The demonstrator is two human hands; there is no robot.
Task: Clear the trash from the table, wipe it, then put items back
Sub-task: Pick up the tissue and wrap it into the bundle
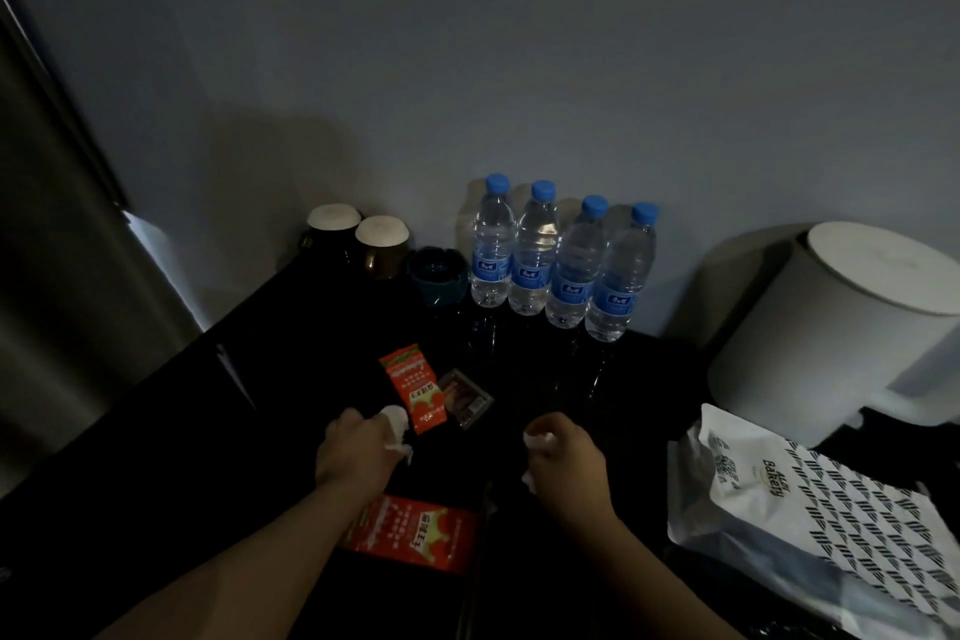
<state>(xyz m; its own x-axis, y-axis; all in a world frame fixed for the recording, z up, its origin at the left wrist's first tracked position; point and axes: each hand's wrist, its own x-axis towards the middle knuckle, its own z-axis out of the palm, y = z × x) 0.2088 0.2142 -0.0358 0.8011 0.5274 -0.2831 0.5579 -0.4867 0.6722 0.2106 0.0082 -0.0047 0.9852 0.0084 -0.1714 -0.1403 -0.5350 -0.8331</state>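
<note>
On the dark table (291,379) lie a red snack wrapper (413,385), a small dark wrapper (464,398) beside it, and a larger red wrapper (415,533) near the front edge. My left hand (358,447) grips a crumpled white tissue (396,424) right next to the upper red wrapper. My right hand (566,452) grips another white tissue wad (535,439) over the table's middle. A white bakery bag (810,509) lies at the right.
Several blue-capped water bottles (535,255) stand in a row against the wall. Left of them sit a dark ashtray (438,276) and two upturned cups (358,234). A white round-lidded bin (852,322) stands at the right.
</note>
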